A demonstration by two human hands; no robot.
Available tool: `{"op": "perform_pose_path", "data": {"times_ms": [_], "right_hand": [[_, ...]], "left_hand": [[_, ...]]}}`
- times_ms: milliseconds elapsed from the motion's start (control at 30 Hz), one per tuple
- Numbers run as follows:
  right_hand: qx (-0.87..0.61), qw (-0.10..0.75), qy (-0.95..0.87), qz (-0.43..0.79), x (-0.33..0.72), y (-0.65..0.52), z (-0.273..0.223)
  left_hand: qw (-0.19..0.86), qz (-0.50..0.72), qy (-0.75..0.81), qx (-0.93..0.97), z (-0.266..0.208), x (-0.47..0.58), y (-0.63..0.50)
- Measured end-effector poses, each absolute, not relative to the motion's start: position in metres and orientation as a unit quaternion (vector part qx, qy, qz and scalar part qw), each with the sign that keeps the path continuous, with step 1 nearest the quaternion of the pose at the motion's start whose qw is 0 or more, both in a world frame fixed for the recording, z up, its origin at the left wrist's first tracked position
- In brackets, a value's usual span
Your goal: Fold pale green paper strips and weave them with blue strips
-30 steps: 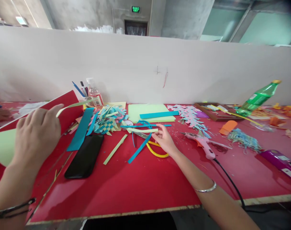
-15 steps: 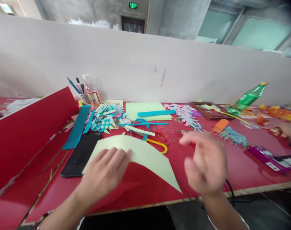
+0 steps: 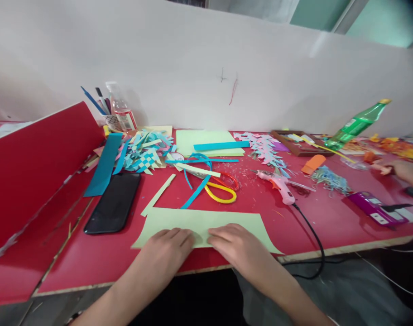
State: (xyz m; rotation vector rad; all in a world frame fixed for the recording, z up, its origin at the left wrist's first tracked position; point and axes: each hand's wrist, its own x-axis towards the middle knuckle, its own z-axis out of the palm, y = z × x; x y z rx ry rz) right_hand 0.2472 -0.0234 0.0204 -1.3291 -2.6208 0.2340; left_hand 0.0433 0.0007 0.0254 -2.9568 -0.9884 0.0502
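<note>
A pale green sheet of paper lies crosswise at the table's front edge, its near corners bent. My left hand grips the near side of the sheet left of its middle, fingers together on top. Just to the right, my right hand holds the same side with fingers stretched over the paper. Both thumbs are hidden. Beyond the sheet lie scissors with a yellow handle and a red one, partly under paper strips. A narrow pale strip rests by the sheet's far left corner.
A black phone lies left, near a red board. Paper scraps pile behind it. A pink glue gun with a black cord lies right. Farther right are a purple power strip, a tilted green bottle and another person's hand.
My right hand has come down onto the paper beside my left. The sheet, raised and arched before, now lies lower with its near side gripped. The view has tilted down.
</note>
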Motion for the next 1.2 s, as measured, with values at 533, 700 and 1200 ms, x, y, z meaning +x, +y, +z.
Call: {"op": "perform_pose_path", "data": {"times_ms": [533, 700, 1200], "right_hand": [[-0.453, 0.059, -0.887, 0.061, 0.250, 0.012, 0.019], [-0.511, 0.105, -0.851, 0.064, 0.247, 0.010, 0.006], [-0.557, 0.124, -0.821, 0.015, 0.241, 0.005, -0.007]], "left_hand": [[-0.052, 0.000, -0.390, -0.919, 0.019, 0.024, 0.034], [-0.060, 0.011, -0.439, -0.896, 0.015, 0.025, 0.033], [-0.081, 0.006, -0.520, -0.850, 0.004, 0.024, 0.032]]}}
